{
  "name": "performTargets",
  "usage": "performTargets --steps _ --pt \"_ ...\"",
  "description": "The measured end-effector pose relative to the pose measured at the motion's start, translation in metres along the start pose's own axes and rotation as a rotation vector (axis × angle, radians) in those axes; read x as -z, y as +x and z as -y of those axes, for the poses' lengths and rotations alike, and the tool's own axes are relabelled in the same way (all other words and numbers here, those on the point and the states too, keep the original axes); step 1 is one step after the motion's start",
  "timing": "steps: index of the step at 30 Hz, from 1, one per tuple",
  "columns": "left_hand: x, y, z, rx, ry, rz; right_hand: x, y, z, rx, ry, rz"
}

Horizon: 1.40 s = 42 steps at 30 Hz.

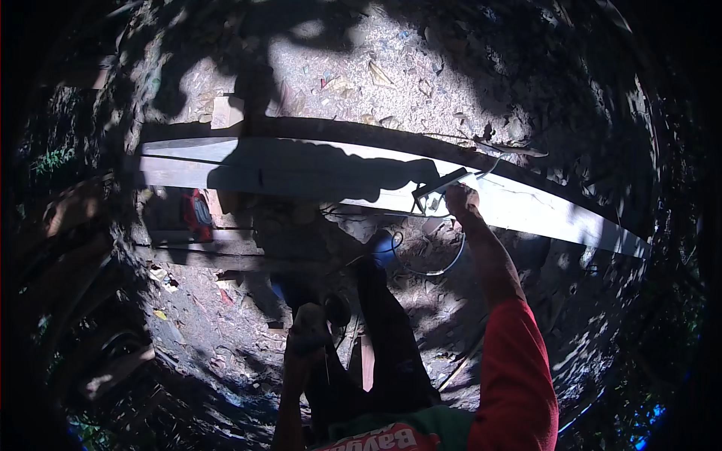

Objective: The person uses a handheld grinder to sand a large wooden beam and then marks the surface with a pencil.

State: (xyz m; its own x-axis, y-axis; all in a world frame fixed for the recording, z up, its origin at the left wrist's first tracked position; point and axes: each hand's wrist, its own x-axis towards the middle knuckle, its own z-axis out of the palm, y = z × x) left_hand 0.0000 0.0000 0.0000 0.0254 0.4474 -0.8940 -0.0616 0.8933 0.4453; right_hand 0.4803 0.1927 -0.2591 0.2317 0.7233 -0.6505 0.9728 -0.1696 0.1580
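Observation:
My right hand (462, 201) grips a dark metal-framed tool (427, 197) at the middle of a long pale board (556, 207), which lies crosswise, sunlit at the right and shaded at the left. A thin hose or cable (444, 269) loops beside the tool and down toward my feet. My left hand (302, 342) is low by my left leg, closed round a greyish object (308, 319) that is too shadowed to make out.
A red tool (198, 216) lies under the board's left part, among wood strips (233, 260). A dark beam (316, 128) runs along the board's far side. My shoes (382, 248) stand on leaf-strewn dirt. Dark vegetation (53, 159) borders the left.

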Motion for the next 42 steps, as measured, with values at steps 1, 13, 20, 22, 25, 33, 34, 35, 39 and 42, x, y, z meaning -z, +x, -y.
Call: performTargets --steps 1,13,20,22,25,33,34,35,39,42 --pt "-0.005 -0.002 -0.007 0.031 -0.015 -0.003 -0.001 -0.005 -0.001 0.017 0.031 -0.024" --pt "-0.020 0.025 0.014 -0.110 0.040 0.004 -0.042 0.006 -0.066 0.074 0.030 -0.330" --pt "0.001 -0.024 -0.020 -0.226 0.103 -0.133 -0.008 -0.015 0.023 -0.037 -0.031 -0.193" --pt "0.014 -0.037 -0.021 -0.280 0.049 -0.112 0.021 -0.057 0.048 0.182 -0.028 -0.585" --pt "0.029 -0.048 -0.044 -0.343 -0.007 0.004 0.051 -0.150 0.089 0.536 0.124 -0.112" --pt "0.042 -0.118 -0.154 -0.827 0.237 -0.011 0.201 -0.423 0.260 0.775 1.383 -0.025" --pt "0.050 -0.126 -0.157 -0.948 0.270 0.016 0.240 -0.456 0.290 0.620 1.646 -0.002" --pt "0.058 -0.135 -0.160 -1.070 0.306 0.040 0.252 -0.471 0.310 0.502 1.776 -0.015" --pt "0.103 -0.201 -0.153 -1.267 0.461 0.123 0.295 -0.498 0.334 0.298 1.962 -0.300" --pt "0.146 -0.206 -0.124 -0.764 0.357 0.242 0.315 -0.529 0.359 0.350 2.049 -0.203"
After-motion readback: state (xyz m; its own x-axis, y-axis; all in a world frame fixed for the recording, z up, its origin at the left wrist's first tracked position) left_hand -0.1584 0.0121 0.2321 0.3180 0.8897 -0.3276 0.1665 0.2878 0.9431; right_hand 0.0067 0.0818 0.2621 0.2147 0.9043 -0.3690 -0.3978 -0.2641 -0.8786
